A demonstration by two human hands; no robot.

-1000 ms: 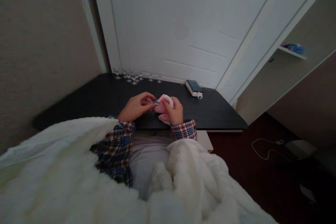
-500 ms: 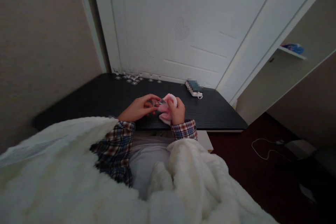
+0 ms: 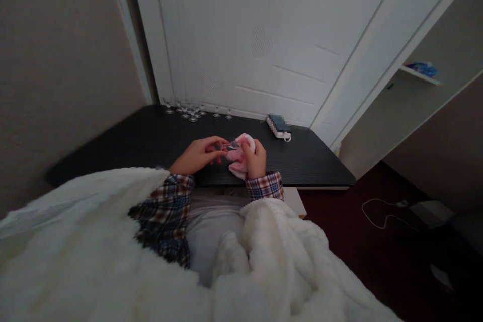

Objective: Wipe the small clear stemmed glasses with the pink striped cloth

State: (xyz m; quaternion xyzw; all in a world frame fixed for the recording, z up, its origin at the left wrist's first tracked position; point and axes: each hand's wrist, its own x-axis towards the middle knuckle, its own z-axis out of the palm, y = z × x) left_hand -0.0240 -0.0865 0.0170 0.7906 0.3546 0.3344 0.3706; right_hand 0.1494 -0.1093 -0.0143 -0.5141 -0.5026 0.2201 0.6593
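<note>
Two grips: left hand [image 3: 198, 155] pinching glass [image 3: 234, 145], right hand [image 3: 256, 161] bunching pink cloth [image 3: 237, 166]; best hold glass steady, cloth pressure light.

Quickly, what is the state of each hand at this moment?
Left hand: closed, holding a glass.
Right hand: closed, holding the pink cloth.

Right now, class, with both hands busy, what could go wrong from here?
The left hand holds a small glass in its fingers above the table, so it could slip and perhaps chip.
The right hand holds a pink cloth against it; a hard tug might pull it loose.
Several glasses stand crowded at the back; one bump could topple them.
</note>
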